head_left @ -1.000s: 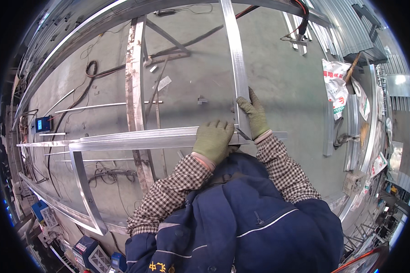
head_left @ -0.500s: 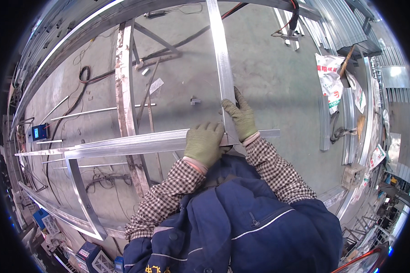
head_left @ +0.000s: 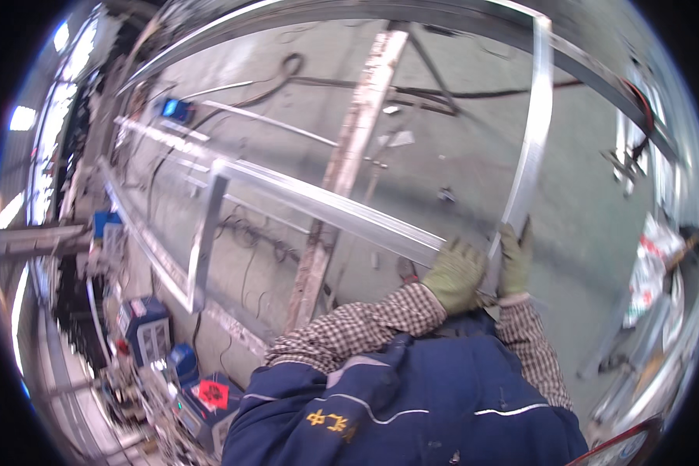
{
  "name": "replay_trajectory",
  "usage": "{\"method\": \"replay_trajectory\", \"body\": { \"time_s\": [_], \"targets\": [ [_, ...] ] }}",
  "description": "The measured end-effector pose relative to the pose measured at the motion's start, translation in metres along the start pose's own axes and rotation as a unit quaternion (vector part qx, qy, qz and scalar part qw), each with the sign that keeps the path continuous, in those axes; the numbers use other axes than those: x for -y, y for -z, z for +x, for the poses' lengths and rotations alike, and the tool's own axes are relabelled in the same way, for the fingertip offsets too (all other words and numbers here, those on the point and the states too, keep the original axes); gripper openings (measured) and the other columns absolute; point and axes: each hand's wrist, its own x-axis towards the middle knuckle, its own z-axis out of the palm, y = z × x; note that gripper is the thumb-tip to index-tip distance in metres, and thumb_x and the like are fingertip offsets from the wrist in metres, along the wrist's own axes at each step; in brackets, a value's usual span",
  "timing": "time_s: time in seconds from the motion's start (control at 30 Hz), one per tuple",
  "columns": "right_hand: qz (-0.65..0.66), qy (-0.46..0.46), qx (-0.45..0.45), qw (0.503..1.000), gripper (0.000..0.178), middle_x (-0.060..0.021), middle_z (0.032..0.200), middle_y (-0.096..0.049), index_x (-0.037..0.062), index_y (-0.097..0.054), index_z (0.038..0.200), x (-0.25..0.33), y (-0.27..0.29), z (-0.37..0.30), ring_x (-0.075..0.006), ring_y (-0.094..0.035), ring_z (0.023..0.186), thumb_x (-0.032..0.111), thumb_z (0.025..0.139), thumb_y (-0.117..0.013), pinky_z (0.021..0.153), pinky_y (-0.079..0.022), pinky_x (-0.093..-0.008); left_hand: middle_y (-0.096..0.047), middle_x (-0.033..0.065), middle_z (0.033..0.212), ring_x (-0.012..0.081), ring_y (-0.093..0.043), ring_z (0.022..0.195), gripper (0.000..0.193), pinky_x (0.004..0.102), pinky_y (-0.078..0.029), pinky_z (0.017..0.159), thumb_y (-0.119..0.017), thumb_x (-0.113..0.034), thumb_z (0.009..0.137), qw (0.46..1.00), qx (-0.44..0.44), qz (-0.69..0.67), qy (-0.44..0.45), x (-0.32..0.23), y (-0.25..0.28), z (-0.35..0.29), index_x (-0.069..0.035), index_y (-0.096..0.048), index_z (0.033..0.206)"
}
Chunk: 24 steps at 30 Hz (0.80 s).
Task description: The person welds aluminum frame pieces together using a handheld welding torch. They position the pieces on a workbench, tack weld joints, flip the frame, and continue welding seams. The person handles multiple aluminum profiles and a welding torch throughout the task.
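Two silvery metal square tubes meet at a corner in front of my body. My left hand (head_left: pixel 456 276), in a green work glove, is closed over the end of the long tube (head_left: pixel 326 203) that runs off to the left. On the other tube (head_left: pixel 533 136), which reaches away from me, my gloved right hand (head_left: pixel 515 262) grips the right side near the corner. The joint itself is partly hidden by the hands. A shorter metal piece (head_left: pixel 208 233) joins the long tube farther left.
A rust-marked, whitish beam (head_left: pixel 361 116) crosses beneath the long tube. Cables (head_left: pixel 291 70) and loose bars lie on the floor. A blue box with a lit screen (head_left: pixel 177 110) stands far left. White bags (head_left: pixel 646 268) and metal profiles lie at right; blue machines (head_left: pixel 144 322) stand lower left.
My view has swung to the left, so the frame and hands appear farther right and tilted. Both hands keep their places at the corner.
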Motion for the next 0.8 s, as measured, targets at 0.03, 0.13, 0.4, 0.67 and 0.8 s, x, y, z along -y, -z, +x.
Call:
{"method": "replay_trajectory", "body": {
  "time_s": [0.03, 0.13, 0.4, 0.67, 0.8],
  "targets": [
    [-0.013, -0.004, 0.018, 1.000, 0.073, -0.0117, 0.135, -0.064, -0.0003, -0.034, 0.170, -0.002, -0.007, 0.001, -0.0184, -0.064, 0.107, 0.023, 0.111, -0.069, 0.094, -0.057, -0.0340, -0.068, 0.0255, 0.139, 0.0423, -0.062, 0.136, 0.087, 0.0591, -0.038, 0.126, -0.078, -0.064, 0.085, 1.000, -0.017, -0.001, 0.015, 0.006, -0.001, -0.005, 0.007, -0.067, 0.132],
    [-0.036, 0.002, 0.035, 0.999, 0.075, -0.0116, 0.136, -0.063, 0.0000, -0.031, 0.171, 0.002, -0.009, 0.004, -0.0168, -0.064, 0.106, 0.022, 0.111, -0.070, 0.092, -0.057, -0.0330, -0.067, 0.0259, 0.142, 0.0418, -0.059, 0.141, 0.090, 0.0605, -0.034, 0.128, -0.075, -0.065, 0.086, 0.999, -0.035, -0.017, 0.037, 0.002, -0.005, -0.008, 0.009, -0.066, 0.137],
    [-0.237, 0.095, 0.002, 0.967, 0.080, -0.0182, 0.153, -0.057, 0.0046, -0.030, 0.173, -0.015, 0.004, 0.007, -0.0246, -0.061, 0.130, 0.027, 0.110, -0.072, 0.111, -0.053, -0.0369, -0.064, 0.0274, 0.147, 0.0436, -0.058, 0.143, 0.097, 0.0620, -0.030, 0.130, -0.077, -0.063, 0.082, 0.993, -0.075, -0.047, 0.078, -0.006, -0.015, -0.012, 0.010, -0.060, 0.144],
    [-0.146, -0.002, 0.047, 0.988, 0.095, -0.0209, 0.148, -0.065, 0.0088, -0.021, 0.178, 0.001, 0.000, 0.008, -0.0237, -0.065, 0.131, 0.038, 0.107, -0.077, 0.111, -0.053, -0.0376, -0.064, 0.0241, 0.149, 0.0414, -0.060, 0.140, 0.100, 0.0658, -0.028, 0.128, -0.076, -0.053, 0.088, 0.986, -0.158, -0.039, 0.029, -0.010, -0.025, -0.014, 0.009, -0.045, 0.160],
    [-0.205, -0.042, 0.072, 0.975, 0.104, -0.0234, 0.138, -0.072, 0.0135, -0.016, 0.179, 0.009, 0.006, 0.008, -0.0286, -0.071, 0.125, 0.050, 0.103, -0.078, 0.107, -0.056, -0.0382, -0.064, 0.0236, 0.150, 0.0383, -0.057, 0.144, 0.096, 0.0637, -0.023, 0.131, -0.074, -0.052, 0.091, 0.987, -0.155, -0.026, 0.020, -0.009, -0.029, -0.016, 0.009, -0.046, 0.160]
  ]
}}
